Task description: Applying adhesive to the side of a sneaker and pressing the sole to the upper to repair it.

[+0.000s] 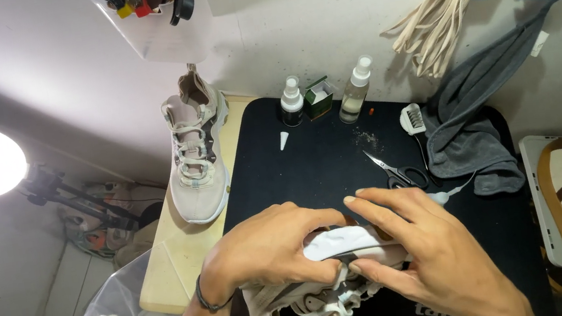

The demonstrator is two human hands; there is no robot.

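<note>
Hands, left hand (pixel 266 250) and right hand (pixel 424 252), grip pale shoe (pixel 336 269) below green box (pixel 317 98).

Beige sneaker (pixel 196 152), scissors (pixel 396 171), two spray bottles (pixel 354 90), grey towel (pixel 470 139), perhaps laces (pixel 436 24)

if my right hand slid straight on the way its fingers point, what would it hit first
Probably the left hand: the right hand points up and left across the white shoe both hold. Depth is unclear, so it might pass just above.
</note>
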